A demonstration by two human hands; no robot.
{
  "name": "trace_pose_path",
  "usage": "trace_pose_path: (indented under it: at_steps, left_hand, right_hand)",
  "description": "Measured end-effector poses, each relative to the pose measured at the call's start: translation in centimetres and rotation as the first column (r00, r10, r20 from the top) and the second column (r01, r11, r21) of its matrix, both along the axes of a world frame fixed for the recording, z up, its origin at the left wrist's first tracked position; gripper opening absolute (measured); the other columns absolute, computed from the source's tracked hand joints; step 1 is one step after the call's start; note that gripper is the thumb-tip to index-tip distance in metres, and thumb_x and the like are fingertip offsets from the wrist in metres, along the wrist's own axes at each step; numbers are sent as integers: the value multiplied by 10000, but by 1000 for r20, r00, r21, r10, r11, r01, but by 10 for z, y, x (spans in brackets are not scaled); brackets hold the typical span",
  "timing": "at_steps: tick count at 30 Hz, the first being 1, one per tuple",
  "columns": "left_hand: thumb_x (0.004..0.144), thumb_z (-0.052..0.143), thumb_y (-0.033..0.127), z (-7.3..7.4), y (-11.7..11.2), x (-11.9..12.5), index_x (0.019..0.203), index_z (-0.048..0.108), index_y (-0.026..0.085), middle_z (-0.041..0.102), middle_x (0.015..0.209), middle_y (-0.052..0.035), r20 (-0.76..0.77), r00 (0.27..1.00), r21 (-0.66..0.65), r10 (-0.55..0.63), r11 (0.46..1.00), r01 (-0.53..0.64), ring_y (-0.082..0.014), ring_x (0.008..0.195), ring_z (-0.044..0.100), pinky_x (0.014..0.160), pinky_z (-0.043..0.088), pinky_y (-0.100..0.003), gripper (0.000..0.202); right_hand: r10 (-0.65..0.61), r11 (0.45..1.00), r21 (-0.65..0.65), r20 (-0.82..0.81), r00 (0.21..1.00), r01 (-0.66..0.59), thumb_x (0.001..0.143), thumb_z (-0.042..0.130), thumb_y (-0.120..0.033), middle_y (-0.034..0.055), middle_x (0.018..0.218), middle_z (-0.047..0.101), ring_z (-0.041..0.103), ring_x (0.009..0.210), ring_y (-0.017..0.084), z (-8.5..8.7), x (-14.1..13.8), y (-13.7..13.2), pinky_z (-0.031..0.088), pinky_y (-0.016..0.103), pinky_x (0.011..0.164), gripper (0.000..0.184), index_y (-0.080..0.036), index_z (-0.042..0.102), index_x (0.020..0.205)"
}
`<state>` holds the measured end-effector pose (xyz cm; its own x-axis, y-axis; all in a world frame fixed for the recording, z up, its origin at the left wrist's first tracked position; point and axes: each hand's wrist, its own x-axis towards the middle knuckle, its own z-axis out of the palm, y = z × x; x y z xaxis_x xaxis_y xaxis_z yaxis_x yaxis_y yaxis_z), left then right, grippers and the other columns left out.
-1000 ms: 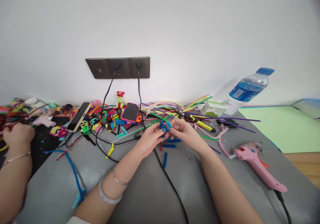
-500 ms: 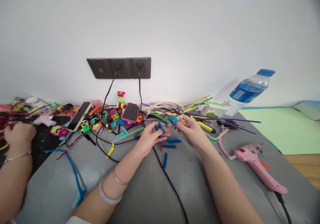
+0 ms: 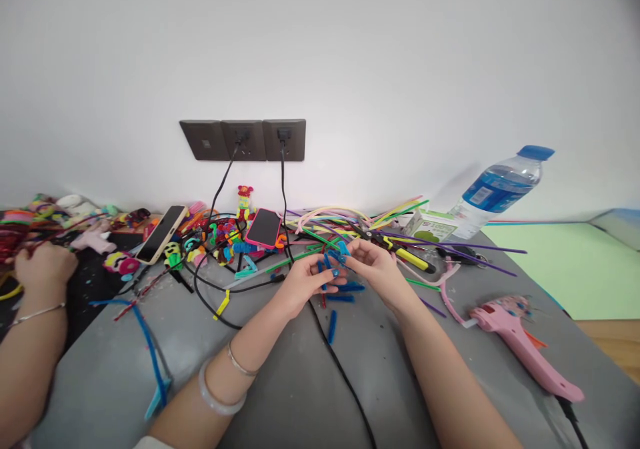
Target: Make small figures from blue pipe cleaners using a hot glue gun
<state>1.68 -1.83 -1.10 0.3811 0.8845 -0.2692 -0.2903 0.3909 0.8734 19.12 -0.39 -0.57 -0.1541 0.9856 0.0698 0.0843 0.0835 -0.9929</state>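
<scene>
My left hand (image 3: pixel 313 278) is closed around short blue pipe cleaner pieces (image 3: pixel 321 268), its thumb pressing toward the fingertips. Beside it, my right hand (image 3: pixel 373 267) pinches a light blue piece of pipe cleaner (image 3: pixel 344 249) between thumb and fingers. The two hands almost meet, and their fingers partly hide what they hold. Below them on the grey table (image 3: pixel 380 382) lie more cut blue pipe cleaner pieces (image 3: pixel 333 326). Pliers with yellow handles (image 3: pixel 413 259) lie just behind my right hand.
At right lie a pink glue gun (image 3: pixel 533 355) and a leaning water bottle (image 3: pixel 503 189). Long coloured pipe cleaners (image 3: pixel 325 217), a pink-edged phone (image 3: pixel 264 228) and small figures line the wall. Black cables (image 3: pixel 345 372) cross the table. Another person's hand (image 3: pixel 47 269) is at left.
My two hands have come closer together, with the light blue piece now nearer the left fingers. The whole view has shifted slightly.
</scene>
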Motion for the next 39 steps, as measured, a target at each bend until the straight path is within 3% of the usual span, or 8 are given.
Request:
trace_pose_path:
  at_steps: [4, 9, 16, 23, 29, 33, 37, 39]
  left_hand:
    - [700, 803, 534, -1, 1, 2, 907, 672, 150, 747, 799, -95, -2, 1000, 3, 23, 1000, -23, -218, 748, 743, 665, 574, -298, 455]
    - [660, 808, 569, 0, 0, 3, 869, 641, 151, 722, 717, -68, -34, 999, 35, 36, 999, -35, -184, 650, 716, 612, 558, -268, 497]
    - [722, 757, 471, 5, 2, 0, 757, 588, 166, 686, 657, -39, -22, 993, 59, 118, 991, -117, -148, 593, 673, 590, 537, -253, 350]
    - [729, 716, 375, 6, 2, 1, 791, 594, 164, 673, 686, -40, 4, 993, 24, 118, 993, -118, -140, 609, 645, 608, 526, -259, 251]
    - [674, 634, 220, 7, 2, 2, 754, 573, 165, 616, 649, -4, 58, 985, -73, 162, 985, -158, -68, 504, 483, 453, 338, -183, 114]
    - [648, 592, 147, 8, 4, 1, 807, 608, 163, 606, 652, -3, 149, 973, -187, 174, 972, -145, -80, 522, 486, 470, 337, -193, 161]
    - [775, 599, 213, 7, 6, 1, 777, 600, 149, 576, 627, -5, 246, 949, -318, 197, 941, -113, -87, 508, 483, 450, 326, -200, 64]
    - [850, 575, 232, 7, 6, 1, 740, 576, 144, 553, 608, 1, 260, 945, -356, 199, 929, -97, -82, 487, 470, 436, 319, -199, 141]
  right_hand:
    - [47, 999, -5, 42, 998, -47, 748, 731, -541, 4, 729, 612, 575, 683, 169, -2, -2, -1, 497, 313, 662, 369, -218, 553, 759]
    - [123, 992, -22, 37, 992, -122, 769, 713, -572, -3, 694, 586, 537, 627, 151, -2, 0, -1, 463, 293, 610, 387, -211, 574, 779]
    - [22, 999, -39, -17, 1000, -23, 800, 675, -570, 32, 763, 636, 600, 713, 187, 2, 3, -1, 491, 307, 659, 364, -228, 552, 832]
    - [126, 979, -153, -62, 990, -135, 801, 570, -363, -32, 703, 553, 529, 591, 143, -3, -2, -4, 440, 274, 574, 191, -252, 437, 881]
    - [132, 974, -180, -45, 990, -138, 763, 510, -307, -69, 634, 408, 392, 527, 129, -4, -5, -4, 315, 249, 495, 162, -262, 387, 857]
    - [109, 976, -176, -99, 989, -125, 817, 542, -366, -61, 631, 374, 374, 539, 137, -1, -6, -5, 306, 257, 502, 163, -263, 424, 860]
    - [67, 981, -167, -173, 983, -96, 860, 564, -443, -51, 619, 361, 383, 541, 143, -2, -7, -4, 316, 263, 487, 206, -258, 475, 846]
    - [33, 984, -164, -191, 981, -65, 861, 571, -438, -50, 602, 364, 380, 526, 136, -4, -8, -3, 313, 257, 475, 206, -246, 509, 820]
